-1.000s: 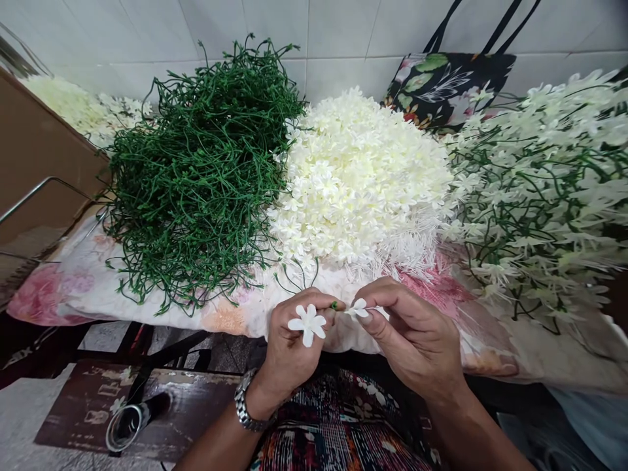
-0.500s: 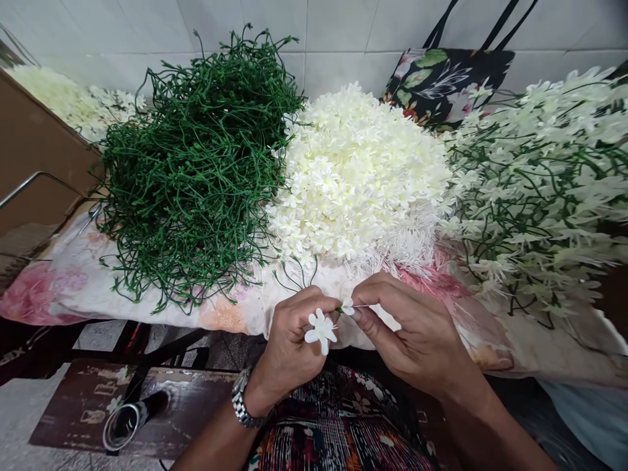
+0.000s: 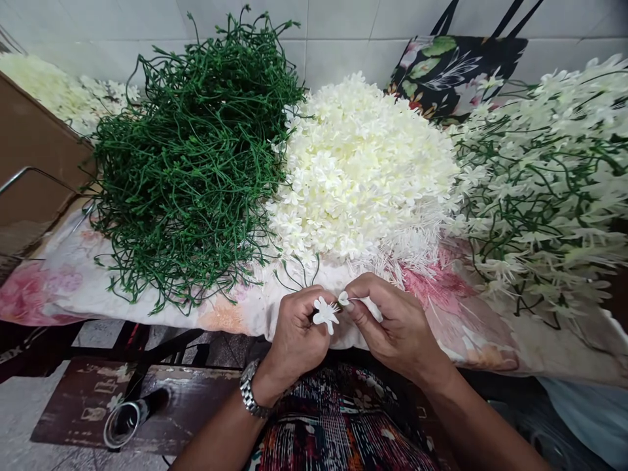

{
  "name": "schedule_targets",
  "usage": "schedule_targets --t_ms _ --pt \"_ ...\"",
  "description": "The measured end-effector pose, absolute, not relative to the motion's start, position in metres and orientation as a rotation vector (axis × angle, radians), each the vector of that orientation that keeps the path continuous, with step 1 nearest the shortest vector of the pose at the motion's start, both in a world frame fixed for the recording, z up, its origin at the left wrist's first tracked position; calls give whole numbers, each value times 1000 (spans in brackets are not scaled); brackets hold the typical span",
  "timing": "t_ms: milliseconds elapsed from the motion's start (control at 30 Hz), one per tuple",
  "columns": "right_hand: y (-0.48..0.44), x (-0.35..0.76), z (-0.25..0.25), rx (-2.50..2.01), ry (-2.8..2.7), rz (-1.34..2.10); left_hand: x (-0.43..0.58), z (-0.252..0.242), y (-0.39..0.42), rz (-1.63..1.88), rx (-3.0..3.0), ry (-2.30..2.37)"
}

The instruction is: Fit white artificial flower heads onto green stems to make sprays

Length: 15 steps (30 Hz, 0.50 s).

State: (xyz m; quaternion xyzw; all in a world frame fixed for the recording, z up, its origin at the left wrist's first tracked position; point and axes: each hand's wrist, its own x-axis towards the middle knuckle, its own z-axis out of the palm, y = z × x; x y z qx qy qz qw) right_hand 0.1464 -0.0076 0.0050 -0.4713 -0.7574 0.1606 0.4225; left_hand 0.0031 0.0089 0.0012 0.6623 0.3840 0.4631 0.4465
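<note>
My left hand [image 3: 303,327] is closed around a green plastic stem, most of it hidden in the fist. A white artificial flower [image 3: 326,314] sticks out on the thumb side, and thin green ends [image 3: 307,269] show beyond the knuckles. My right hand [image 3: 387,320] pinches a small white blossom [image 3: 344,299] against a stem tip at my left thumb. Another white petal piece [image 3: 373,309] shows at my right fingers. Straight ahead lies a heap of loose white blossoms [image 3: 363,170], and to its left a tangled pile of green stems [image 3: 191,163].
Finished white flower sprays [image 3: 554,190] fill the right side. A black floral bag [image 3: 451,75] leans on the tiled wall. A cardboard box [image 3: 44,137] stands at the left. Below, a glass [image 3: 125,422] rests on a brown wooden bench [image 3: 196,409]; patterned cloth [image 3: 176,307] covers the table.
My right hand has come slightly closer to my left, pushing the small blossom in toward the stem. The flower in my left hand has turned and risen a little. The view has shifted slightly.
</note>
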Motion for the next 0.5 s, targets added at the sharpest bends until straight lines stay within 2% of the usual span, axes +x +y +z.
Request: schedule_targets --t_ms 500 --pt "-2 144 2 -1108 -1899 384 2 -4 8 1126 1619 1002"
